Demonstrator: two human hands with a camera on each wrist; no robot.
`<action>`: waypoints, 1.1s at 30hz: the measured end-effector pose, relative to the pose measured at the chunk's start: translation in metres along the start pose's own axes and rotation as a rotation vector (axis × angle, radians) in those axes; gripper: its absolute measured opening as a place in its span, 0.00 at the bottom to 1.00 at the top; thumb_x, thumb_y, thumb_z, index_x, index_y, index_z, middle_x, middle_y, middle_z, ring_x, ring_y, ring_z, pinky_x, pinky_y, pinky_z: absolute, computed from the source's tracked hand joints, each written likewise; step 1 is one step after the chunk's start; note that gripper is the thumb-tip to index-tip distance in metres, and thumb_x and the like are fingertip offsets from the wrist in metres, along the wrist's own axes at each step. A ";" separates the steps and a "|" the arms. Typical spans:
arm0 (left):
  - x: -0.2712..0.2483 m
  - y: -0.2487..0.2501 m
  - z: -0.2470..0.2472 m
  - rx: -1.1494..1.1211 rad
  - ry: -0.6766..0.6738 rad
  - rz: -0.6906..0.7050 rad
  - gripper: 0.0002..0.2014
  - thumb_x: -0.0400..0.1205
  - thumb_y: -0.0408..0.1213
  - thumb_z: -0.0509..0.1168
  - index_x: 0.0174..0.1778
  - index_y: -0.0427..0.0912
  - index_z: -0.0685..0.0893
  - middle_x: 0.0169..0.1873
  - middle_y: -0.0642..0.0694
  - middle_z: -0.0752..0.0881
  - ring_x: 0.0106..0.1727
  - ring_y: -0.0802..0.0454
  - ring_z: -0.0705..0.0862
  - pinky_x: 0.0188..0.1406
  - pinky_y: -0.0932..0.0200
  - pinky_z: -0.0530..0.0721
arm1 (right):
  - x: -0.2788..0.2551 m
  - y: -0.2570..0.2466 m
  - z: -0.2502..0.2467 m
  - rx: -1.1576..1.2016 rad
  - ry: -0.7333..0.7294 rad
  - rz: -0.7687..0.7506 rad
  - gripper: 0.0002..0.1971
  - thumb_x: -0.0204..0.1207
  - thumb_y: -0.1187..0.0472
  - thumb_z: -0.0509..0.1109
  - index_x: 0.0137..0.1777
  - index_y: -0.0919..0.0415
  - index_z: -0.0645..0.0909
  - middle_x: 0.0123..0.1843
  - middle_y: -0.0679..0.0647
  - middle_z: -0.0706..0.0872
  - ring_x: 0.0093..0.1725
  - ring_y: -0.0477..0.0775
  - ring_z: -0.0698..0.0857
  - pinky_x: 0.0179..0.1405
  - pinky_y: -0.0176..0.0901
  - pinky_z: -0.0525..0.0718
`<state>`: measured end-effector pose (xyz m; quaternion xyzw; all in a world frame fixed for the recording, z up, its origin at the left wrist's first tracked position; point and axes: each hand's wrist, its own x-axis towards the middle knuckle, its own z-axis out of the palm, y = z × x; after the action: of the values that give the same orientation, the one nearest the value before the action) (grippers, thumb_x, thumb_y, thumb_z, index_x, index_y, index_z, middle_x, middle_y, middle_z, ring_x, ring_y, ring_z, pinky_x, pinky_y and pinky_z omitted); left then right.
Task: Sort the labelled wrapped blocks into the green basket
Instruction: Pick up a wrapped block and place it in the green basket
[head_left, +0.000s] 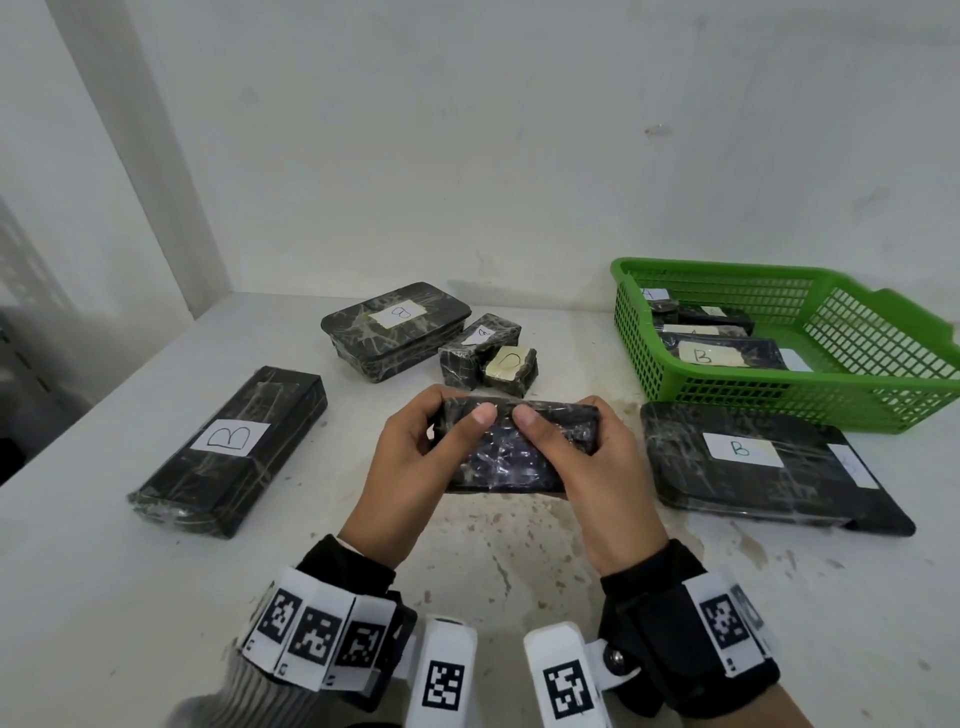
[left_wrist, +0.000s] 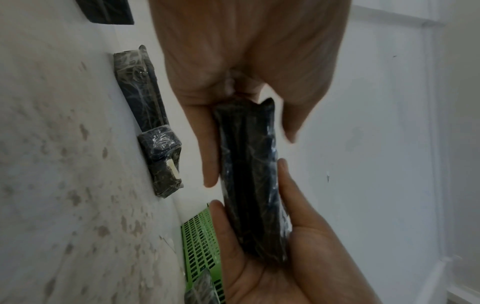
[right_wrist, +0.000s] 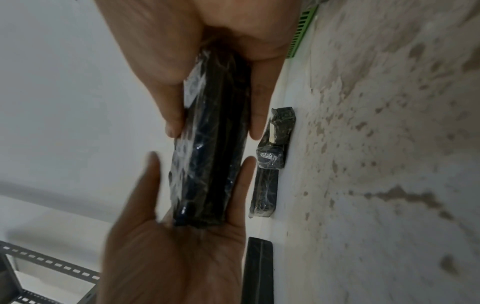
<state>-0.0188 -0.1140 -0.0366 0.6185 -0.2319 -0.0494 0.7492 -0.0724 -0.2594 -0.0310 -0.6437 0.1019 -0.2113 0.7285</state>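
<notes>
White speckled tabletop (head_left: 493, 561) across the lower frame. At right, green slotted plastic basket (head_left: 852, 358), already holding several black wrapped blocks with paper labels (head_left: 722, 353). Just below the basket, wide flat black wrapped block labelled B (head_left: 743, 462). At left, long black wrapped block labelled B (head_left: 228, 452). Above centre, black wrapped box labelled B (head_left: 395, 327), with two small wrapped cubes (head_left: 488, 353) just beside. At centre, raised off the table, black plastic-wrapped oblong block (head_left: 514, 447), no label showing, gripped at both ends: left hand (head_left: 415, 457) and right hand (head_left: 587, 467) both curled round, thumbs pressed on top.
</notes>
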 end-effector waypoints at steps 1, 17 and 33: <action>-0.001 0.001 0.000 -0.035 -0.029 -0.008 0.08 0.75 0.42 0.72 0.45 0.42 0.85 0.38 0.45 0.88 0.41 0.50 0.87 0.37 0.59 0.84 | 0.001 0.001 -0.001 0.006 0.012 -0.006 0.17 0.65 0.54 0.81 0.47 0.63 0.81 0.44 0.59 0.92 0.46 0.57 0.92 0.46 0.48 0.90; 0.001 0.011 -0.010 -0.191 -0.146 -0.100 0.26 0.69 0.31 0.75 0.64 0.44 0.82 0.58 0.44 0.88 0.55 0.46 0.89 0.48 0.48 0.90 | 0.004 -0.002 -0.006 0.133 -0.060 0.000 0.14 0.75 0.63 0.75 0.60 0.63 0.82 0.54 0.56 0.92 0.53 0.57 0.91 0.49 0.49 0.91; 0.006 0.011 -0.018 -0.328 -0.099 -0.155 0.28 0.73 0.24 0.68 0.71 0.41 0.78 0.68 0.39 0.83 0.64 0.42 0.86 0.49 0.53 0.90 | 0.007 -0.003 -0.009 0.242 -0.178 0.005 0.23 0.72 0.61 0.73 0.68 0.58 0.79 0.63 0.55 0.88 0.61 0.55 0.89 0.48 0.45 0.90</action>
<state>-0.0087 -0.0969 -0.0272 0.5009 -0.2089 -0.1746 0.8216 -0.0704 -0.2704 -0.0282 -0.5670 0.0125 -0.1623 0.8075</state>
